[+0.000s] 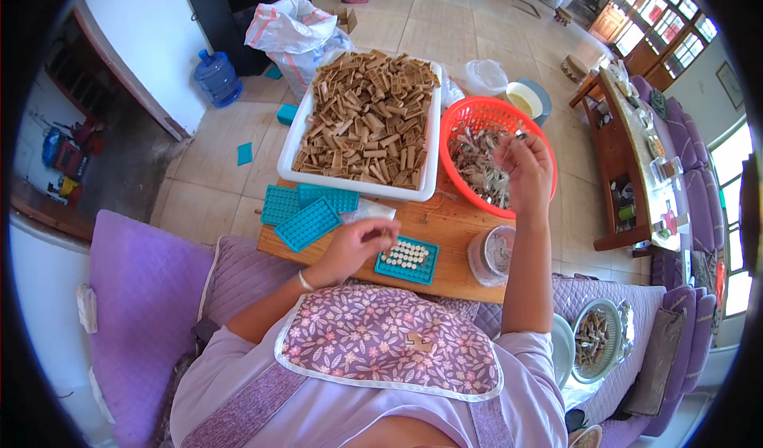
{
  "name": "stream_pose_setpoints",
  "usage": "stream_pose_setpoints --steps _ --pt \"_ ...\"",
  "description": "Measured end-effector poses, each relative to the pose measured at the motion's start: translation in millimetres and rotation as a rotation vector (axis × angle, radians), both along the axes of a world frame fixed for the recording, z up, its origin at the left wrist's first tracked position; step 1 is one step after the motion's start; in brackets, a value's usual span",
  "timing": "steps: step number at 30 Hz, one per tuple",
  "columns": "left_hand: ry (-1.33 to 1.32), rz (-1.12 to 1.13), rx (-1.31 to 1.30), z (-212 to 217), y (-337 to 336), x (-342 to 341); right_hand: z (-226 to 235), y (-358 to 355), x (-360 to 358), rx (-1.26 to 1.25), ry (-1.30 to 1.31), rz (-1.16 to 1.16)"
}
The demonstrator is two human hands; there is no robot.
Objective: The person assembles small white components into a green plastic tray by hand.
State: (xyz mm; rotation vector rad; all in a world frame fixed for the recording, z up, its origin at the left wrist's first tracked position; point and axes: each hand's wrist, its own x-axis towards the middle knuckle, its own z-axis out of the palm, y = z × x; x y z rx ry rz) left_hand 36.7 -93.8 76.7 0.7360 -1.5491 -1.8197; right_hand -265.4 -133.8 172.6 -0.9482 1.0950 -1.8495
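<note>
My left hand (358, 248) hovers at the left edge of a small teal tray (431, 267), its fingers curled together; whatever they hold, if anything, is hidden. Rows of small round white pieces (406, 254) sit in that tray. Raised over a red plastic basket (451, 180), my right hand (528, 162) pinches its fingertips together. Something small, dark and shiny shows at those fingertips, too small to name. Thin, pale, glossy scraps (477, 158) heap up inside the basket. Between my arms, a clear round tub (489, 256) stands on the wooden table (455, 237).
A white bin (291, 166) piled with brown strip-like pieces (369, 118) stands beyond the table's left side. Several empty teal trays (308, 224) lie near my left forearm. A green basket (596, 341) rests on the sofa at right. A woven sack (290, 38) and blue water bottle (217, 78) stand behind.
</note>
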Motion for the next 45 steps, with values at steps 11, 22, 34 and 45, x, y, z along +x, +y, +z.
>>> stream_pose_setpoints --steps 11,22,34,45 --pt "-0.067 0.108 -0.372 23.0 -14.2 -49.8 -64.4 100.9 86.3 0.448 0.197 0.363" --pt "-0.249 -0.002 -0.767 26.9 -19.6 -37.9 -51.5 107.5 86.4 0.397 0.726 0.368" --pt "-0.4 -0.133 -0.807 24.7 -18.3 -25.7 -40.8 106.2 97.6 0.391 1.322 0.383" --pt "-0.385 -0.095 -0.61 24.6 -9.0 -24.2 -46.3 110.9 108.6 0.435 1.376 0.333"
